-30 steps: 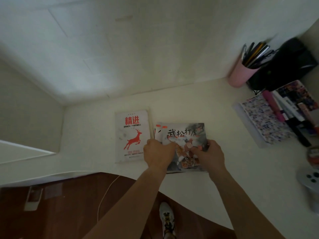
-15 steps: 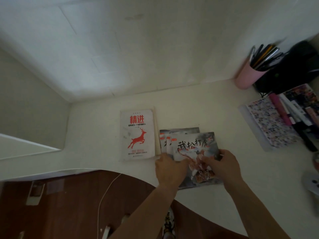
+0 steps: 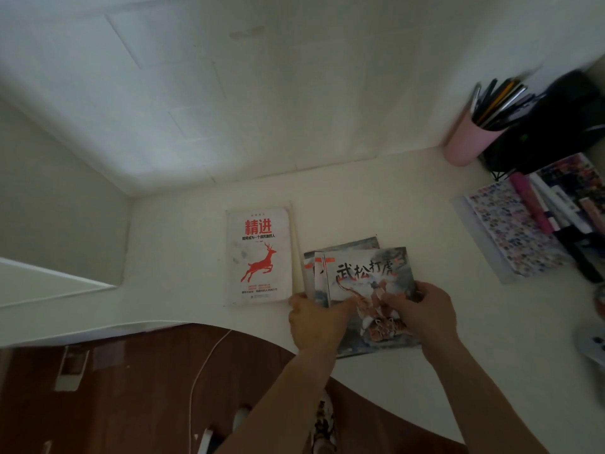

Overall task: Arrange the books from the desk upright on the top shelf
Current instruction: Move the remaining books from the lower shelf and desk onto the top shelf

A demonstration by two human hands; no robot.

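Near the tabletop's front edge, your left hand (image 3: 316, 319) and right hand (image 3: 422, 314) each grip the thin picture books (image 3: 366, 280), fanned flat. Just beside them, the deer book (image 3: 258, 257) lies untouched. No book shelved yet; shelf not visible.

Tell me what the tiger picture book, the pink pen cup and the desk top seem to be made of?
Tiger picture book: thin paper with a glossy-looking printed cover; both hands grip it.
Pink pen cup: probably matte plastic, given its smooth, even colour; ceramic is possible.
Desk top: smooth cream surface, likely laminate or painted board; no grain shows.
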